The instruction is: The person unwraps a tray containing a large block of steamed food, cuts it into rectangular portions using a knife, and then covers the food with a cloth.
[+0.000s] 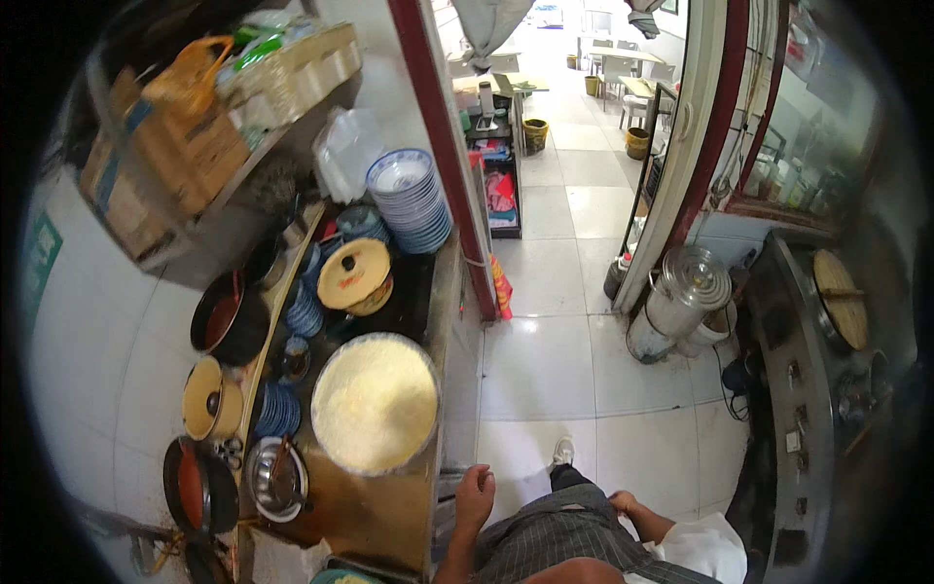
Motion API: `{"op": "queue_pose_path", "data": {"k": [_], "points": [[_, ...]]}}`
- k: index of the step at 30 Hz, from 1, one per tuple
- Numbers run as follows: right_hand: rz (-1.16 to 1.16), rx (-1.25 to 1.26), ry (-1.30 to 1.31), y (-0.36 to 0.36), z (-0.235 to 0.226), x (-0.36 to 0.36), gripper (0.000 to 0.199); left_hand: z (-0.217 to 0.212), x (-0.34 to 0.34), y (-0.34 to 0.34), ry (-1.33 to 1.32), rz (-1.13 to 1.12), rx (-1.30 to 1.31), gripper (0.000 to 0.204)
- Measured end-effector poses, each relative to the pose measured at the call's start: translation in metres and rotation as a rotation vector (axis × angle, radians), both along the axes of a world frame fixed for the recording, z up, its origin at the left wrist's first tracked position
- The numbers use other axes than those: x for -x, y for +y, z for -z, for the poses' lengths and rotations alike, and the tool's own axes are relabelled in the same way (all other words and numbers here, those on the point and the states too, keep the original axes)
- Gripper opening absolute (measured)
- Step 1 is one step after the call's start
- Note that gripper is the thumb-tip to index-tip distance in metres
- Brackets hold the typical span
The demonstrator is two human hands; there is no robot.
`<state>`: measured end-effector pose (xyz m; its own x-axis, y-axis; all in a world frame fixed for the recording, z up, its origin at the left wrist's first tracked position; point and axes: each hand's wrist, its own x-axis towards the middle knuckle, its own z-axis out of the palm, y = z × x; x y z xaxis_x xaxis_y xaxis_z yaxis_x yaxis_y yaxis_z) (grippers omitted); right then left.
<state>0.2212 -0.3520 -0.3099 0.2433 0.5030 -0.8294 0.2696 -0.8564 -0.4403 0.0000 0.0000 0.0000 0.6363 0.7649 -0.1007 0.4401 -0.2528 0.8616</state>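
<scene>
My left hand (475, 494) is raised beside the counter's right edge, its fingers loosely curled in with nothing seen in them. At the right side of a dark striped apron (545, 535) is my right hand (630, 503). Its fingers curl inward, and whatever they may hold is hidden. White cloth (705, 547) bunches around that forearm. Nearest to my left hand on the counter (375, 511) is a wide round basin full of pale yellow, crumbly food (375, 404). Left of it sits a metal bowl (276, 477) with a utensil in it.
Behind the basin stand a lidded yellow pot (355, 275) and a tall stack of bowls (409, 200). Pots of red sauce (191, 487) line the left. Tiled floor (535, 365) leads through a doorway. A metal canister (689, 292) and a stove (798, 389) stand right.
</scene>
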Motion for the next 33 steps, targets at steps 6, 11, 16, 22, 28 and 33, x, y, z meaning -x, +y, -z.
{"op": "queue_pose_path", "data": {"k": [6,11,16,22,28,33], "points": [[0.517,0.113,0.075,0.02,-0.02,-0.123,0.016,-0.032,-0.181,0.061,0.077,0.041,-0.158,0.038],[0.449,0.062,-0.042,0.067,0.004,-0.259,0.016,-0.045,-0.304,0.108,0.037,0.089,-0.144,0.038],[0.64,-0.081,-0.027,0.167,-0.01,-0.37,0.02,-0.012,-0.377,0.176,0.104,0.134,-0.258,0.034],[0.64,-0.114,-0.043,0.229,-0.004,-0.477,0.021,0.033,-0.501,0.277,0.199,0.069,-0.158,0.033],[1.088,0.005,0.052,0.28,-0.034,-0.55,0.013,0.004,-0.726,0.378,0.212,0.472,-0.251,0.038],[1.019,0.123,0.005,0.323,-0.02,-0.599,0.027,-0.003,-0.903,0.43,0.156,0.757,-0.235,0.041]]}}
